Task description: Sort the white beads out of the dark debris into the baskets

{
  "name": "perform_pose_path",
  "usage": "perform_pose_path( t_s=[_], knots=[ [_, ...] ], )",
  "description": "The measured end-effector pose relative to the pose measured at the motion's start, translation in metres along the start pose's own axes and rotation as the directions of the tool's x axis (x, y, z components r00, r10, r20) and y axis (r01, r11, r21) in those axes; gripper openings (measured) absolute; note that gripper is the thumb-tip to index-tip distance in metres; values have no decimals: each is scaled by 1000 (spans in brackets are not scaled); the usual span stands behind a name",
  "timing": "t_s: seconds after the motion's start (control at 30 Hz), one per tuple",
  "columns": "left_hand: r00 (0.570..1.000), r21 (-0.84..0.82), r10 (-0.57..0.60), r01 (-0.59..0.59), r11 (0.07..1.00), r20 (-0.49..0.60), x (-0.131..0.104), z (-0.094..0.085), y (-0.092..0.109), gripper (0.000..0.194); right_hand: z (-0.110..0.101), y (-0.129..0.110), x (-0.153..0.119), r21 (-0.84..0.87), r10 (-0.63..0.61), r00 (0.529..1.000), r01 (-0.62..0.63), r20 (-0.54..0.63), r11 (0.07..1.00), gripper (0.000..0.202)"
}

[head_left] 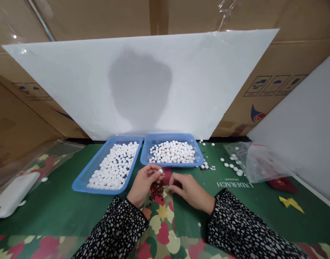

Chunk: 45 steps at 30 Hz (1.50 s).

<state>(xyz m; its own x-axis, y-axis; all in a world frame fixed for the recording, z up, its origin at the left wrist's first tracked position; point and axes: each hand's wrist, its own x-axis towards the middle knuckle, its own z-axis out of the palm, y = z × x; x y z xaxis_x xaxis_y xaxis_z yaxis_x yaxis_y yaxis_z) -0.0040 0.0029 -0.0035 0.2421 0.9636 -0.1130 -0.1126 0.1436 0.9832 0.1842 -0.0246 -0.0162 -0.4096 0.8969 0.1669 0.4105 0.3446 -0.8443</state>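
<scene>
My left hand [146,182] pinches a small white round piece [161,171] between thumb and fingertips. To its right is my right hand [188,189], thumb and forefinger pressed together; I cannot make out whether something tiny is between them. Below and between the hands lies a loose pile of tiny dark reddish-brown bits [156,192]. Just beyond the hands stands a blue mesh basket [172,165] with many white round pieces and a few brown specks among them. A second blue basket [96,191], set at an angle left of my left hand, holds more white round pieces.
Loose white pieces [231,166] lie to the right beside a clear plastic bag [259,162]. Yellow scraps [291,204] are at the far right. A white object [16,192] lies at the left. A white board [194,86] leans against cardboard [262,82] behind the baskets.
</scene>
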Motion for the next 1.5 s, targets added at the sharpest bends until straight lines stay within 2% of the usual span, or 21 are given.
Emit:
perform_pose_path(
  t_s=[0.07,0.2,0.3,0.47,0.6,0.7,0.83,1.07,1.13,1.2,1.3,1.43,1.5],
  knots=[
    [1000,-29,-7,8,1000,22,-1,1,-1,24,-4,1,2,143,43,997,-34,-61,989,9],
    [998,-50,-24,27,998,52,-2,3,-1,25,-6,3,7,410,130,979,-55,-158,910,12],
    [997,-31,-36,39,999,74,-3,7,1,21,-6,3,9,482,142,978,-51,-155,875,15],
    [995,-7,-33,33,999,95,-5,9,2,20,-3,2,9,495,113,976,-6,-187,869,15],
    [993,-14,-33,35,999,118,-5,7,0,19,-2,2,9,400,69,963,42,-260,916,14],
    [992,-14,-32,34,999,126,-5,7,-2,19,-2,1,9,306,41,963,44,-268,951,14],
    [991,-24,-33,36,999,126,-5,8,-1,19,-2,3,8,327,49,976,24,-213,945,12],
    [998,-89,-36,41,995,54,-5,9,4,22,1,7,8,421,58,985,15,-161,907,16],
    [999,-79,-22,25,997,42,-4,8,3,23,-3,8,8,329,47,986,9,-161,944,12],
    [1000,-62,-9,10,998,14,-4,7,2,22,-8,8,8,124,-7,990,25,-143,992,10],
    [1000,-50,-10,9,999,-18,-3,5,1,21,-15,10,6,-97,-72,997,71,-11,993,11],
    [1000,-35,-19,18,999,-11,-3,5,3,21,-13,12,3,-153,-22,993,39,116,988,8],
    [1000,-29,-16,16,999,-9,-3,5,4,21,-11,11,2,-154,-54,988,76,142,985,13]
  ],
)
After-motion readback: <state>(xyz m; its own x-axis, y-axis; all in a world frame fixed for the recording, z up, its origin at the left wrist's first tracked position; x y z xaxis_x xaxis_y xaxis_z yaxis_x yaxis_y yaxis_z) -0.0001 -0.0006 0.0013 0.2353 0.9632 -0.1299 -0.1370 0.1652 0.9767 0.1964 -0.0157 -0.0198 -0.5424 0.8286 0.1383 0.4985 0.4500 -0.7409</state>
